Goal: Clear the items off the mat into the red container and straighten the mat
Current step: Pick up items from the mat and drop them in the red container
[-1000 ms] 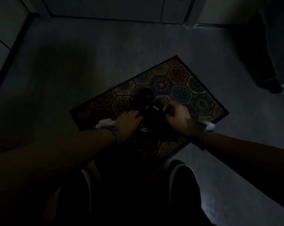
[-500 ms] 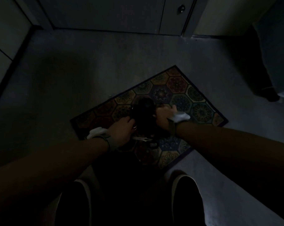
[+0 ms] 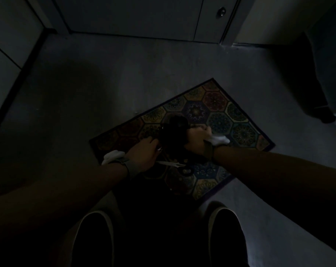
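A patterned mat (image 3: 219, 116) with coloured hexagons lies askew on the grey floor, one corner pointing away from me. At its middle stands a dark rounded object (image 3: 175, 130), too dim to identify. My right hand (image 3: 197, 138) is wrapped around its right side. My left hand (image 3: 145, 154) rests against its left side, fingers curled; whether it grips is unclear. A pair of scissors (image 3: 173, 164) with pale blades and dark handles lies on the mat just below my left hand. Both wrists carry a band with a white pad.
My two shoes (image 3: 226, 234) stand at the mat's near edge. Closed doors with a round knob (image 3: 221, 12) line the far wall. A dark piece of furniture (image 3: 325, 78) stands at the right. Bare grey floor lies left of the mat.
My right hand has moved left and turned, closing around the dark object's right side. My left hand has stayed against the object's left side beside the scissors.
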